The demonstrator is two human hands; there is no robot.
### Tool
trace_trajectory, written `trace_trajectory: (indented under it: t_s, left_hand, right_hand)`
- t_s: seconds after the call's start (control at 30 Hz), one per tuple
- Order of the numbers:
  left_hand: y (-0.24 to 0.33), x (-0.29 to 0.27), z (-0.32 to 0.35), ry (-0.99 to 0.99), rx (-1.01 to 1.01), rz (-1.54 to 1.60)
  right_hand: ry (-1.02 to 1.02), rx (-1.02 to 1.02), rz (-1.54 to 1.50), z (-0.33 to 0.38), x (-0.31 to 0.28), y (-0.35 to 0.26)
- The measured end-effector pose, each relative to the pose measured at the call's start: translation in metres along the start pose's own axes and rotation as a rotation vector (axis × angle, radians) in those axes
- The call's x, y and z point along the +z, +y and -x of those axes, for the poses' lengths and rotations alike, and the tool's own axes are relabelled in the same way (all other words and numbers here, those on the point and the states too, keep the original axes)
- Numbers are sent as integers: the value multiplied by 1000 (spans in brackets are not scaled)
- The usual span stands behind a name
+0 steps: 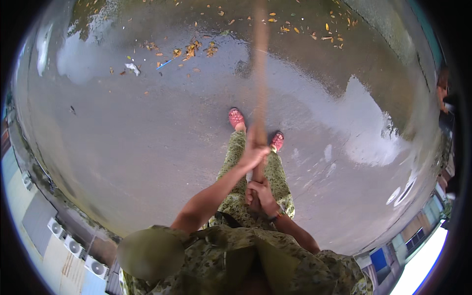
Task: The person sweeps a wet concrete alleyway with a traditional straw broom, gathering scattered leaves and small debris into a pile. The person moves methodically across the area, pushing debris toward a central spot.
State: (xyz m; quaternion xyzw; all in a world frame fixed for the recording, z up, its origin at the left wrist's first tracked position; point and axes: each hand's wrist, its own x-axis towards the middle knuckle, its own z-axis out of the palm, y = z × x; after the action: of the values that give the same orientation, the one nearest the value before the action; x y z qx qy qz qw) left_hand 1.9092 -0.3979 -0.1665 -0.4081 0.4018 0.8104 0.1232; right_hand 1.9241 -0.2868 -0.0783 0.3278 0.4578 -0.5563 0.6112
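The left hand [254, 156] and, just behind it, the right hand [263, 195] have their grip clamped around a long brown pole [260, 73] extending forward between the red sandals [236, 117] over wet ground [147, 147].

Brown pole [260, 73] blurred, far end cut off at top, white scrap [132, 68] too small to identify

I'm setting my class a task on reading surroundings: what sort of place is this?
Outdoors, probably a paved yard or lane: wet pavement with reflecting puddles, scattered fallen leaves, and box-shaped fan units beside buildings at lower left.
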Motion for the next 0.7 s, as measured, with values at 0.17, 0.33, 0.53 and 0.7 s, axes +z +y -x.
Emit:
trace_trajectory:
  t_s: [0.17,0.33,0.53,0.7]
  left_hand:
    - [-49,117,-60,-299,-358,240]
    - [-63,76,-127,-112,-370,276]
    - [-7,-12,-161,371,-176,304]
    - [43,117,-163,448,30,45]
  right_hand:
    - [307,-22,-156,11,-72,-45]
    - [269,86,-107,-59,-78,-78]
    - [-215,140,260,-109,-47,-156]
    - [-439,58,244,-57,-141,-229]
